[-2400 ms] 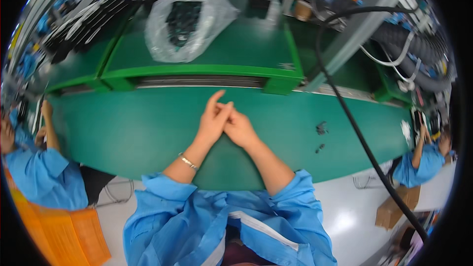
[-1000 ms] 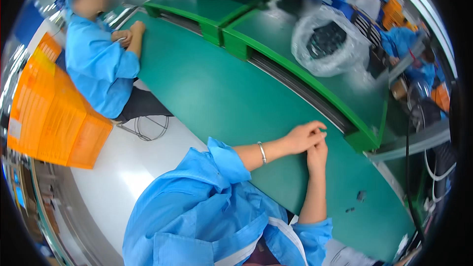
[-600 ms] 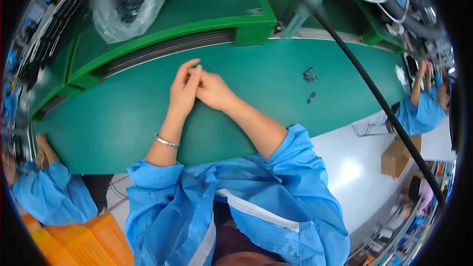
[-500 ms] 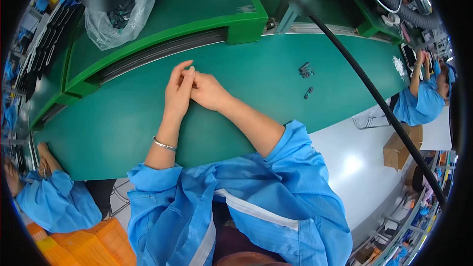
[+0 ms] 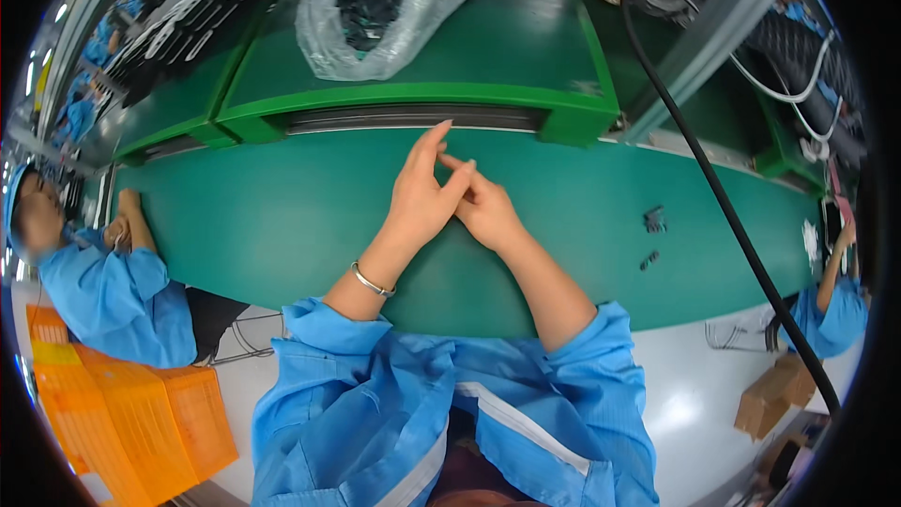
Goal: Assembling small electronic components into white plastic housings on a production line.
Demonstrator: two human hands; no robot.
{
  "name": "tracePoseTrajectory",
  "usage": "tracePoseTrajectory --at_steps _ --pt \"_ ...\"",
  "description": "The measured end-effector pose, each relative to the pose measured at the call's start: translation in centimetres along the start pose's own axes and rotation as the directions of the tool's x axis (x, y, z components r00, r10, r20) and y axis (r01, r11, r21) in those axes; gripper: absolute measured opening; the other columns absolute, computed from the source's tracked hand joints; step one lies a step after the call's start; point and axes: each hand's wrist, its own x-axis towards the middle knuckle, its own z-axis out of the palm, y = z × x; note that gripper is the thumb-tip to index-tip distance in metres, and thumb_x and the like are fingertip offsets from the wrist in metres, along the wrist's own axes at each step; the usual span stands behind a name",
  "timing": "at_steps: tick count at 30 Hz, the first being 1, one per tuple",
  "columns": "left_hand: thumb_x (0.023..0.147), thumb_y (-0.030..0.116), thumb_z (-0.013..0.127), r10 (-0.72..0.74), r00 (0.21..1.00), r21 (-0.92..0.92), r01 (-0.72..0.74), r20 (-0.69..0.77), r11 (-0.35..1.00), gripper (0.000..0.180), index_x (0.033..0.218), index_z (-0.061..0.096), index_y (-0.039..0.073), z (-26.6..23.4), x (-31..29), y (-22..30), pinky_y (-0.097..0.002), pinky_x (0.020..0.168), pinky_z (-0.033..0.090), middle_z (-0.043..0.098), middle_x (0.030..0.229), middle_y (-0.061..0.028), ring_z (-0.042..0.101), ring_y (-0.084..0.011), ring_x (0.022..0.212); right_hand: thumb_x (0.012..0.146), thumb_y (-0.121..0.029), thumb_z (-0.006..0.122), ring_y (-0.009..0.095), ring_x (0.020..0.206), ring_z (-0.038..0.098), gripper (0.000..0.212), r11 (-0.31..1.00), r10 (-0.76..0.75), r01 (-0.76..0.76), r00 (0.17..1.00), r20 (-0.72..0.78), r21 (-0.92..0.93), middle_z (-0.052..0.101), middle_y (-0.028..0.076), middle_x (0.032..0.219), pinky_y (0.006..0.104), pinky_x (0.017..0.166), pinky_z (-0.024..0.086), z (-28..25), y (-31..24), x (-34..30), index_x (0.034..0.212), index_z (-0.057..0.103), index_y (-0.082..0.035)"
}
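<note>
My left hand [image 5: 420,197] and my right hand [image 5: 483,209] rest together on the green belt [image 5: 282,216], in front of me. The fingers of the left hand are stretched out and lie across the fingers of the right hand. Neither hand holds anything that I can see. A thin bracelet [image 5: 372,281] circles my left wrist. Both forearms come out of light blue sleeves [image 5: 450,385].
A clear plastic bag of dark parts [image 5: 380,5] lies on the raised green shelf [image 5: 413,94] behind the belt. Two small dark parts [image 5: 653,220] lie to the right. A black cable [image 5: 713,188] crosses at the right. Persons in blue sit at far left [image 5: 94,272] and far right [image 5: 835,305]. An orange crate [image 5: 122,413] stands lower left.
My view swung far to the left toward the neighbouring person and back to the belt. My hands stayed joined; the left fingers are now stretched out more.
</note>
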Motion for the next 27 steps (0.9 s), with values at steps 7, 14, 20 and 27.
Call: tracePoseTrajectory --at_steps 7,14,20,27 --pt "0.082 0.002 0.053 0.363 0.92 0.235 -0.323 -0.151 0.917 0.019 0.098 0.063 0.002 -5.9 12.1 1.8 -0.0373 0.085 0.048 0.063 0.102 -0.0164 0.06 -0.0334 0.097 0.088 -0.005 0.052 0.014 0.075 0.065 0.038 0.966 0.086 -0.104 0.992 0.087 0.236 0.065 0.009 0.088 0.0251 0.07 0.051 0.0 1.1 0.3 0.125 0.05 0.0" --pt "0.075 0.009 0.056 0.261 0.963 0.679 -0.145 -0.071 0.72 0.043 0.118 0.055 0.005 -8.4 23.5 -5.5 -0.0425 0.094 0.042 0.054 0.121 -0.0177 0.051 -0.0363 0.112 0.088 -0.003 0.053 0.013 0.076 0.065 0.037 0.961 0.104 -0.13 0.988 0.118 0.243 0.065 0.008 0.09 0.0252 0.071 0.052 0.0 1.0 0.6 0.125 0.051 -0.002" --pt "0.071 0.018 0.065 0.135 0.975 0.803 0.064 -0.178 0.593 0.064 0.13 0.043 0.006 -7.3 25.0 -5.3 -0.0431 0.096 0.042 0.047 0.128 -0.0215 0.048 -0.0384 0.116 0.088 -0.003 0.053 0.013 0.075 0.064 0.037 0.952 0.132 -0.162 0.983 0.128 0.26 0.064 0.008 0.09 0.025 0.07 0.052 -0.4 0.8 0.8 0.125 0.051 -0.002" --pt "0.073 0.018 0.062 0.042 0.999 0.847 -0.03 0.009 0.531 0.063 0.132 0.041 0.012 -8.8 25.8 -4.9 -0.0455 0.091 0.046 0.046 0.129 -0.0216 0.053 -0.0385 0.11 0.088 -0.002 0.053 0.013 0.076 0.063 0.036 0.945 0.13 -0.166 0.981 0.142 0.282 0.063 0.008 0.09 0.025 0.07 0.052 -0.4 0.6 0.9 0.125 0.051 -0.002"
